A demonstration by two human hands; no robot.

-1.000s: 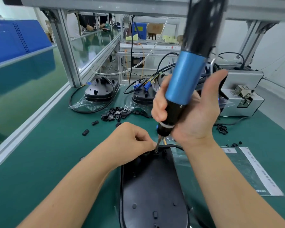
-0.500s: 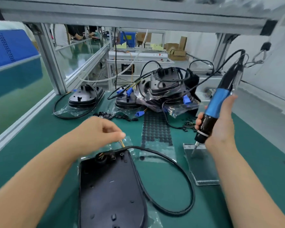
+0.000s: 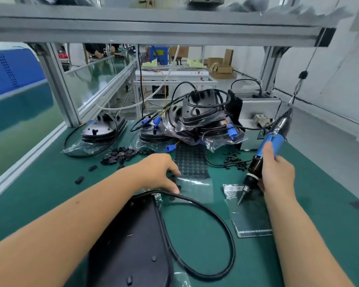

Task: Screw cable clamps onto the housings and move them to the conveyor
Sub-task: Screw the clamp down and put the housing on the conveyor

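While right hand (image 3: 278, 172) grips screwdriver (image 3: 265, 154) (tip down), left hand (image 3: 160, 172) relaxed, fingertips on pad sheet (image 3: 192, 162), beside housing (image 3: 131, 241).

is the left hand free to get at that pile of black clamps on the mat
Probably yes: the left hand holds nothing visible, and bare mat lies between it and the clamp pile.

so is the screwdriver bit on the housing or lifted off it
Lifted off. The right hand grips the electric screwdriver off to the right, its bit tip over a clear plastic sheet, apart from the black housing.
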